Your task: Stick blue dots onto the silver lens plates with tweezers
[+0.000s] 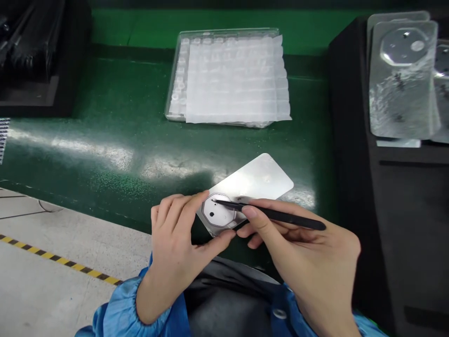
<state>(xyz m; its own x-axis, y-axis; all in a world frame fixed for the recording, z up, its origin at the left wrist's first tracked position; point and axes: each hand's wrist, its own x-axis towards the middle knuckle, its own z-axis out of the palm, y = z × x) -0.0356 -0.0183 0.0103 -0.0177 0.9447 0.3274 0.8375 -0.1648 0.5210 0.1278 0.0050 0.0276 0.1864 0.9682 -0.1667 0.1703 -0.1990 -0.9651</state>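
Your blue sleeves (121,311) lead to your left hand (173,243), pinching the silver card (257,180) at lower centre; your right hand (298,238) grips black tweezers (277,216), slanting leftward, tip on the octagonal film (219,216).

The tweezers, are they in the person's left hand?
No, the black tweezers are in the right hand, while the left hand holds the shiny plate.

Black tweezers (277,215), blue sleeve (119,309), yellow-and-black striped floor tape (59,260)
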